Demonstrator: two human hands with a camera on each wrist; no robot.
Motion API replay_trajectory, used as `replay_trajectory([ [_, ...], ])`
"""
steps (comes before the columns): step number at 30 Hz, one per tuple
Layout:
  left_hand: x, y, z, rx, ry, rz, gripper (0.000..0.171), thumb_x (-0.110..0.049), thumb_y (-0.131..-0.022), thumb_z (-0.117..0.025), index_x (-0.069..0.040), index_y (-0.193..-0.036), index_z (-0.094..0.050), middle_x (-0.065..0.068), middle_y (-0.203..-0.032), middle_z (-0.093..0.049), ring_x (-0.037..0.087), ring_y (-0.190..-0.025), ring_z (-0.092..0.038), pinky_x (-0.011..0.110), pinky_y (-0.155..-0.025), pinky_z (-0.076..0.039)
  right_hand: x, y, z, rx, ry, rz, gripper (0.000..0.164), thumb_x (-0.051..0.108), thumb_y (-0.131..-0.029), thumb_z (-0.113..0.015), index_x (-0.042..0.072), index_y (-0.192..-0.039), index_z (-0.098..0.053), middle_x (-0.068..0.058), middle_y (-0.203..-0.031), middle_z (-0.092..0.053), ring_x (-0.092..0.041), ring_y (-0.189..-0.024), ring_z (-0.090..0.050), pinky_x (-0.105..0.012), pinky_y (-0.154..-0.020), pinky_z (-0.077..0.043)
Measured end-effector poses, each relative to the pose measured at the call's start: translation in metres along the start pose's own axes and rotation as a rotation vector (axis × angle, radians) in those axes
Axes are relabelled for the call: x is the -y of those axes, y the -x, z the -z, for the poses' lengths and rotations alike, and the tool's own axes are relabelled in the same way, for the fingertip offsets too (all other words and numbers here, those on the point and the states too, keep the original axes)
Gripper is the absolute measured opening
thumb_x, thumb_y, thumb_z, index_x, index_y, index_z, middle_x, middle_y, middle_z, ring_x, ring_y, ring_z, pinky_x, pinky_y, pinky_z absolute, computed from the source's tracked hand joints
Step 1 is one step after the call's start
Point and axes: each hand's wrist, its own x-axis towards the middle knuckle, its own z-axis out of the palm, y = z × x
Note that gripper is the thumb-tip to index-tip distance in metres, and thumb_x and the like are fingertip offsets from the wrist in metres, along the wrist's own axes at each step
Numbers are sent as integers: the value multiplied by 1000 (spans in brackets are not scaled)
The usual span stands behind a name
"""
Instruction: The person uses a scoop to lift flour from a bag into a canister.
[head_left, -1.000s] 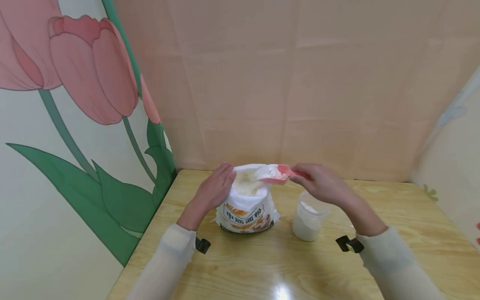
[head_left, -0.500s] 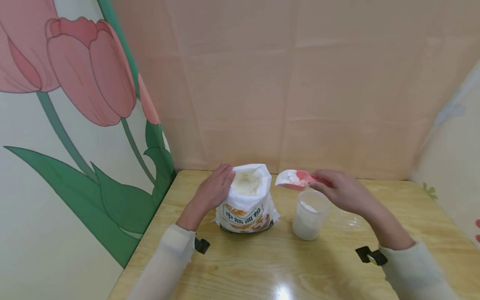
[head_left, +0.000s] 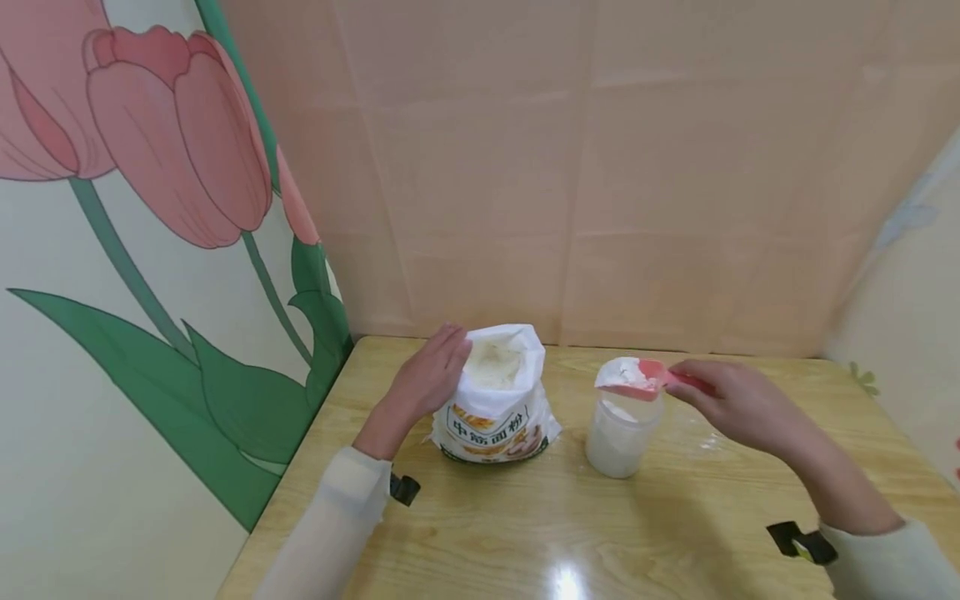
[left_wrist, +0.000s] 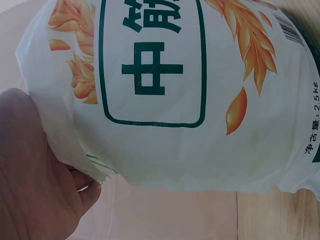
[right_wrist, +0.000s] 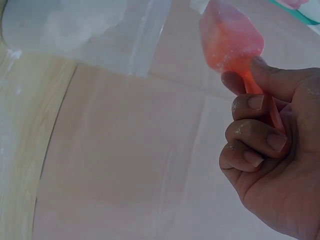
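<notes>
On the table stands an open white flour bag (head_left: pixel 491 406) with green characters and orange wheat prints, pale flour showing inside. My left hand (head_left: pixel 427 375) holds the bag's left side near its mouth; in the left wrist view, the fingers (left_wrist: pixel 90 196) bend at the bag's edge. My right hand (head_left: pixel 738 404) grips the handle of a pink scoop (head_left: pixel 651 375), fingers curled round it in the right wrist view. White flour is heaped in the scoop, which hangs level over the mouth of a clear plastic jar (head_left: pixel 618 446). The jar has white powder inside.
The wooden table (head_left: pixel 480 533) ends at a pinkish cloth backdrop (head_left: pixel 465 167). A wall with painted tulips (head_left: pixel 187 142) borders the left side. Some thin clear plastic (head_left: pixel 708 442) lies right of the jar.
My right hand has carried the filled scoop rightward from the flour bag's mouth to above the jar. My left hand stays at the bag's side.
</notes>
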Motion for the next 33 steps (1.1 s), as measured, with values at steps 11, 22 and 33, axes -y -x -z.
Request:
replay_trajectory([
  [11,-1,1,1,-1,7,-12,72,-56,-107,-9,-12,-160,-30,4,-167,-24,19,-156,-12,42,-126,-17,-14,13,3,59,54,-44,31,30,-96,-71,4,-114,-73,3,-87,-70,-10,-68,-53,-33,-63,-50],
  [22,-2,3,2,3,13,-8,71,-55,-108,-11,-12,-160,-29,5,-168,-24,19,-156,-12,43,-126,-17,-20,13,11,67,145,36,21,27,-93,-75,11,-105,-76,4,-89,-73,-15,-76,-67,-48,-71,-57],
  [33,-3,0,-1,1,0,-3,72,-57,-107,-10,-12,-161,-29,5,-168,-24,19,-157,-12,44,-126,-17,-17,-4,17,168,202,116,5,21,-91,-75,20,-88,-72,16,-77,-60,-5,-68,-52,-35,-63,-50],
])
